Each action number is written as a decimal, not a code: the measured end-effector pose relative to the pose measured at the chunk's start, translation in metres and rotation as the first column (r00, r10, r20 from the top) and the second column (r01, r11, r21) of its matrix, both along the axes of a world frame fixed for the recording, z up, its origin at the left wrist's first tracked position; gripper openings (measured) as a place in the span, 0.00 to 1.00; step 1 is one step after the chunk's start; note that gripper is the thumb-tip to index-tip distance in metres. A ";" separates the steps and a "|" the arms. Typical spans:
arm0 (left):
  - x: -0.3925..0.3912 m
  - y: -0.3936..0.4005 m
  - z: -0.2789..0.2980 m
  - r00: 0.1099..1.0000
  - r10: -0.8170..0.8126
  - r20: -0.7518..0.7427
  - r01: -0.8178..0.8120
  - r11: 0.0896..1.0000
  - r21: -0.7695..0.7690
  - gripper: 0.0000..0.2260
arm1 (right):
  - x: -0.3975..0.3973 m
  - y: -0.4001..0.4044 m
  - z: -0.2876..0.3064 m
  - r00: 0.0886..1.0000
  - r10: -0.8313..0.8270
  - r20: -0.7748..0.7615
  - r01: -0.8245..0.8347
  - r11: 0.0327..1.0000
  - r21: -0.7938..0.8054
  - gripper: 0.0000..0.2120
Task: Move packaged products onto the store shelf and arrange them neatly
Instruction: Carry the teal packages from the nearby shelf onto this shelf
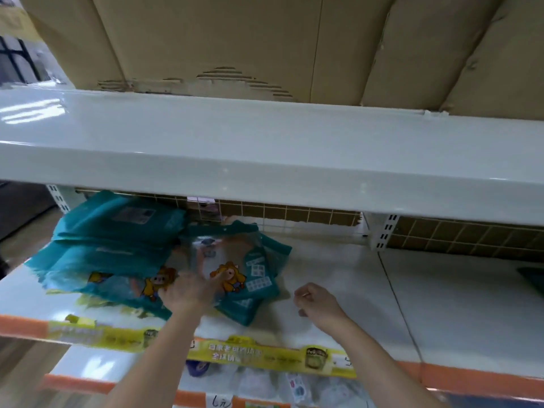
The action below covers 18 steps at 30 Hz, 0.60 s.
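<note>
Several teal packaged products with a cartoon lion print lie in a loose overlapping pile (117, 248) on the left part of the white middle shelf (338, 278). My left hand (191, 290) rests on the front of the pile, thumb stretched over the rightmost teal package (250, 269); the frame is blurred. My right hand (316, 303) hovers over bare shelf to the right of the pile, fingers curled into a loose fist, holding nothing that I can see.
A deep white upper shelf (265, 148) overhangs the pile, with cardboard boxes (235, 42) on it. A wire grid back panel (294, 214) closes the rear. A yellow and orange price strip (265, 356) runs along the front edge. Another dark teal package (532, 279) peeks in at far right.
</note>
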<state>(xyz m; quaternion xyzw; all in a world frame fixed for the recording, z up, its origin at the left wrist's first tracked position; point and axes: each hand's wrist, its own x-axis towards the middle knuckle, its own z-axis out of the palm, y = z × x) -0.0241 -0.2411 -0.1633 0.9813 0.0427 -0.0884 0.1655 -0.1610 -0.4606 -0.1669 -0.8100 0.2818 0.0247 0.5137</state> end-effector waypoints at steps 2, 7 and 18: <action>0.009 0.003 -0.003 0.992 -0.121 0.030 0.121 0.993 0.009 0.50 | 0.004 0.013 -0.003 0.999 -0.039 -0.018 0.038 0.999 -0.003 0.03; 0.016 0.004 0.002 0.967 -0.244 0.077 0.249 0.967 -0.051 0.41 | 0.010 0.036 -0.007 0.991 -0.121 -0.053 0.119 0.992 -0.030 0.03; 0.035 0.047 0.048 0.991 -0.013 -0.133 -0.111 0.476 -0.872 0.14 | 0.046 0.076 -0.009 0.962 -0.221 -0.162 0.162 0.934 -0.317 0.22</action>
